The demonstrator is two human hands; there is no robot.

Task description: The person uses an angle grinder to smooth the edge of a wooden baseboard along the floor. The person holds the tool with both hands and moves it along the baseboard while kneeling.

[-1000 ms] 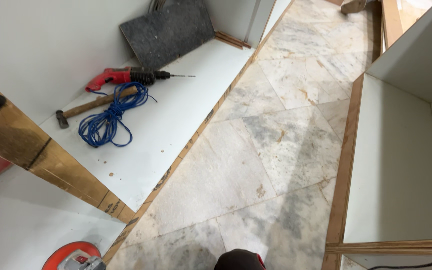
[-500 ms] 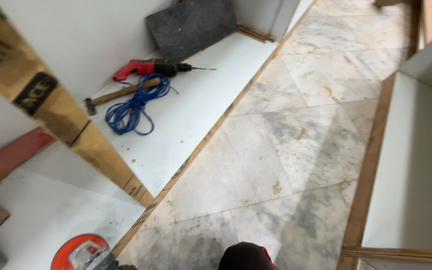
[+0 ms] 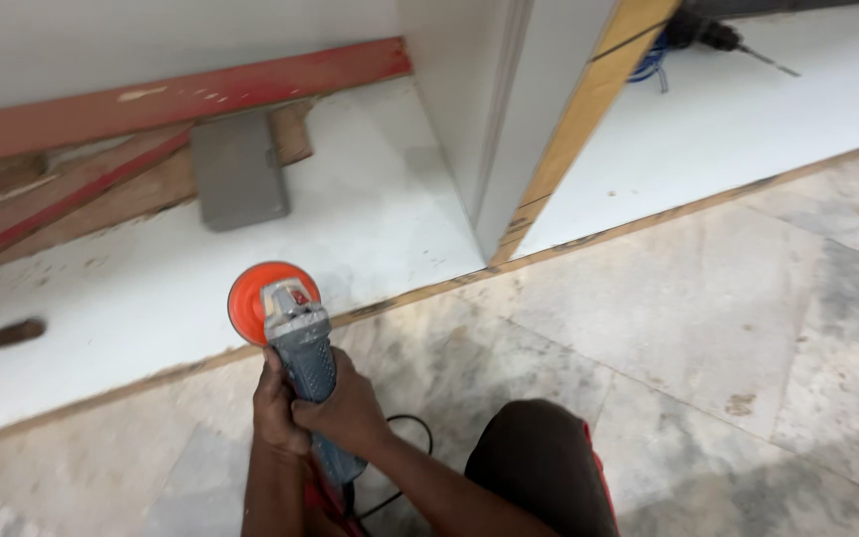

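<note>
Both hands wrap the grey-blue body of a handheld angle grinder [image 3: 302,343] fitted with a round orange disc. The left hand [image 3: 275,408] closes around the body from one side, the right hand [image 3: 345,413] clamps over it from the other, fingers curled tight against the casing. The orange disc [image 3: 256,298] sits at the front edge of a white laminated cabinet base panel [image 3: 151,288], right where that panel meets the grey marbled floor tiles [image 3: 708,328]. A black cord [image 3: 405,433] loops behind the grinder. Farther back on the panel from the grinder lies a flat grey rectangular case [image 3: 239,171], against red-painted timber strips [image 3: 181,85]. A white upright divider board [image 3: 479,109] with a tan taped edge stands right of the grinder.
</note>
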